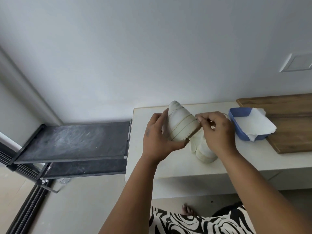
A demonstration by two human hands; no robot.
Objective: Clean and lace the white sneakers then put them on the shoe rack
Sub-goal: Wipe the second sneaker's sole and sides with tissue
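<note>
Head view puts this somewhere in the middle of the job, I'd say; one white sneaker (181,123) is up in the air, the second sneaker (202,152) lies on the pale surface (168,169) just under the right hand (217,132), and the black shoe rack (74,142) well off to the left of the left hand (158,137) has nothing on its top shelf yet, so the putting-away part is clearly not done; no laces threaded that I can make out on the side facing the camera, so lacing looks like it's ahead too, though the eyelet side is turned away and I can't be sure.

Left hand wraps around the lifted sneaker from the side, fingers curled under it and thumb up along its edge, holding it toe-up; right hand sits right beside the shoe with fingers bent in a pinch at its edge, holding something small and pale, could be a wipe or a lace end, too small to tell.

Just beyond the right hand there's a blue tub (239,119) with white paper towel (256,124) in it, next to a wooden board (287,115).
</note>
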